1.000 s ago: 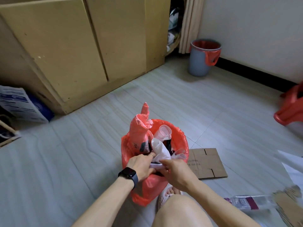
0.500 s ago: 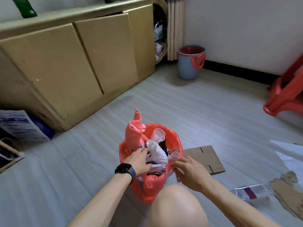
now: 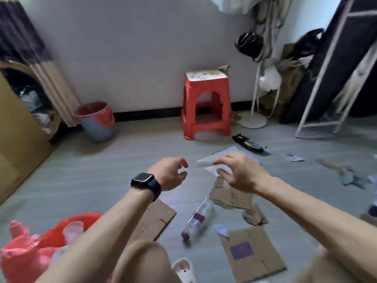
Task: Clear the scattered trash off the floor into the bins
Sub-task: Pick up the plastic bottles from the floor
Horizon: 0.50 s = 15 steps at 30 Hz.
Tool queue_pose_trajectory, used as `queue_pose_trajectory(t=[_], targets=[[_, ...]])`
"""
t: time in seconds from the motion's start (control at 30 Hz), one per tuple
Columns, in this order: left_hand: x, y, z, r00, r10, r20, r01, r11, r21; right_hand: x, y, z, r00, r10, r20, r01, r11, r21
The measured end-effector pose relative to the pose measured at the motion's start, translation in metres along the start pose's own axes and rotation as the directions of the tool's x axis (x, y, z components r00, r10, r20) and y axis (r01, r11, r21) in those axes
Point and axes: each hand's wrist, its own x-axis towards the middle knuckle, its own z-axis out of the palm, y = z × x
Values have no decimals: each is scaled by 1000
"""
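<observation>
Fingers [image 3: 184, 161] of the left hand [image 3: 169, 173] hang loosely curled, gripping nothing; the right hand [image 3: 242, 174] is spread and relaxed over a white paper [image 3: 222, 155], contact unclear. Below them on the floor [image 3: 91, 176] lie a plastic bottle [image 3: 196, 220], cardboard pieces [image 3: 252, 253] and small scraps [image 3: 221, 229]. A red stool [image 3: 206, 103] stands at the wall. The grey bin [image 3: 95, 125] left of it shows only its red liner; the red bag [image 3: 30, 248] at lower left holds plastic cups [image 3: 72, 231].

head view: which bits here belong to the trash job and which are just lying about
Job: plastic bottle, flat cardboard pieces, white paper, black packet, red trash bag, grey bin.
Just there: red stool, fan stand, black handbag.
</observation>
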Motion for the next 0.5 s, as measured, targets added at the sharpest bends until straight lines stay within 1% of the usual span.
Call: queue_pose_trajectory(t=[0.03, 0.07, 0.1, 0.13, 0.2, 0.27, 0.33, 0.4, 0.43, 0.5], targets=[[11, 15, 3, 999, 33, 11, -33, 999, -6, -9, 15, -13, 998, 55, -18, -55, 998, 6], [26, 41, 11, 995, 94, 34, -94, 995, -15, -27, 39, -28, 991, 127, -47, -127, 992, 1], [43, 71, 25, 985, 161, 63, -159, 987, -26, -53, 63, -45, 973, 221, -67, -222, 975, -11], [54, 93, 36, 975, 201, 90, -199, 980, -24, -72, 83, -56, 955, 279, -99, -282, 959, -17], [71, 132, 66, 949, 271, 159, -272, 962, -11, -116, 116, -75, 903, 406, -138, -414, 910, -27], [82, 159, 98, 921, 312, 235, -324, 946, 11, -155, 141, -85, 846, 516, -134, -524, 851, -36], [89, 176, 130, 893, 330, 307, -354, 935, 23, -188, 159, -83, 798, 590, -125, -597, 801, -33], [92, 183, 156, 877, 312, 366, -352, 935, 46, -208, 177, -74, 748, 658, -87, -661, 750, -7], [101, 194, 188, 859, 292, 420, -344, 938, 52, -221, 202, -60, 720, 691, -53, -692, 722, 7], [101, 182, 216, 856, 223, 465, -287, 956, 69, -231, 216, -37, 687, 727, -22, -726, 687, 38]])
